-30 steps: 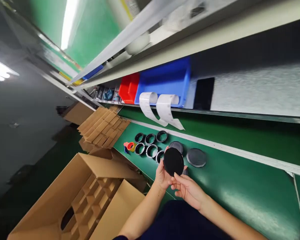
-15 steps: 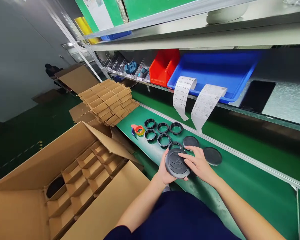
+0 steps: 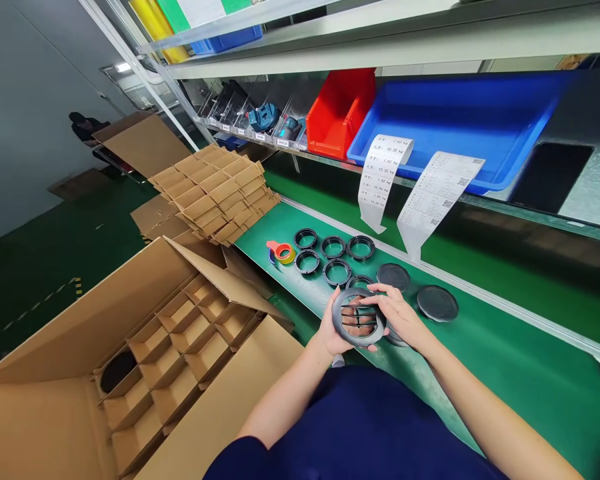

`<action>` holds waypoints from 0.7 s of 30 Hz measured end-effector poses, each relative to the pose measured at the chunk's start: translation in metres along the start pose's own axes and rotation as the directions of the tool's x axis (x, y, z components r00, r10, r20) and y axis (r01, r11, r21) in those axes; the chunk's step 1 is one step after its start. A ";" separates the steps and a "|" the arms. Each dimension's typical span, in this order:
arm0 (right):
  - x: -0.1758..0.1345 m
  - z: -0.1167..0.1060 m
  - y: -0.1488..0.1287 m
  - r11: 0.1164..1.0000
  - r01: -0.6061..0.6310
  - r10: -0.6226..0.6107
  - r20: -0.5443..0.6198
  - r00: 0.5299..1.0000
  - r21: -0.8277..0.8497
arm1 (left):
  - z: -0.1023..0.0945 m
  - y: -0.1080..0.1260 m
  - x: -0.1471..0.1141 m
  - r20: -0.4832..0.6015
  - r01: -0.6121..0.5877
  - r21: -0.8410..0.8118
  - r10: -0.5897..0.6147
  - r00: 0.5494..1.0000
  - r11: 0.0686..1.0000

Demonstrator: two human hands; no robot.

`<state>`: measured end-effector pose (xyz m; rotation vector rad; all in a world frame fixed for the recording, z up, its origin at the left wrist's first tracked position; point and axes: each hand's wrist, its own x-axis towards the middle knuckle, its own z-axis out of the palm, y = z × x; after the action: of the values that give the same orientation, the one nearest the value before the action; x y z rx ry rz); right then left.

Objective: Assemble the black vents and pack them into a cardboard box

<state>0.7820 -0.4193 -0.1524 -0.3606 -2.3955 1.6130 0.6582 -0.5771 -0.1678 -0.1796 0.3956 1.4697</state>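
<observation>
A round dark grey air vent (image 3: 364,340) is held over the near edge of the green bench, its slats turned edge-on so that my fingers show through the gaps. My left hand (image 3: 330,331) wraps around its left side and underside. From the right, my right hand (image 3: 399,313) reaches over the rim with fingertips on the slats; its thumb is hidden. Several black rings (image 3: 337,285) lie just beyond. Two dark round pieces (image 3: 437,304) rest on the bench to the right, and another dark piece (image 3: 396,338) is partly covered by my right hand.
An open carton (image 3: 225,393) with cardboard dividers stands at the left, a dark round piece in one cell. Stacked dividers (image 3: 215,190) lie behind it. A tape roll (image 3: 284,253) sits by the rings. Above are a red bin (image 3: 337,113), a blue tray (image 3: 460,127) and hanging paper strips (image 3: 380,177).
The vent's slats, flat and closed before, have turned open. My right fingers have shifted slightly towards the rim. The view has moved a little, and both hands remain at the vent.
</observation>
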 end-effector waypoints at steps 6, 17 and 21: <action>-0.005 0.010 0.006 0.996 0.008 -0.014 -0.073 0.997 -0.085 | -0.006 0.009 0.004 -0.093 0.027 0.001 -0.027 0.995 1.000; -0.020 0.073 0.057 0.897 0.146 0.049 0.423 0.905 -0.418 | -0.067 -0.015 0.015 -0.488 0.083 0.016 -0.065 0.870 0.996; -0.008 0.093 0.067 0.920 0.076 0.125 0.473 0.872 -0.384 | -0.078 -0.010 0.018 -0.478 0.065 0.023 -0.046 0.877 0.998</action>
<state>0.7648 -0.4786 -0.2492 -0.0370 -3.1249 1.3403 0.6572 -0.5896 -0.2479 -0.5259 0.8121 1.3505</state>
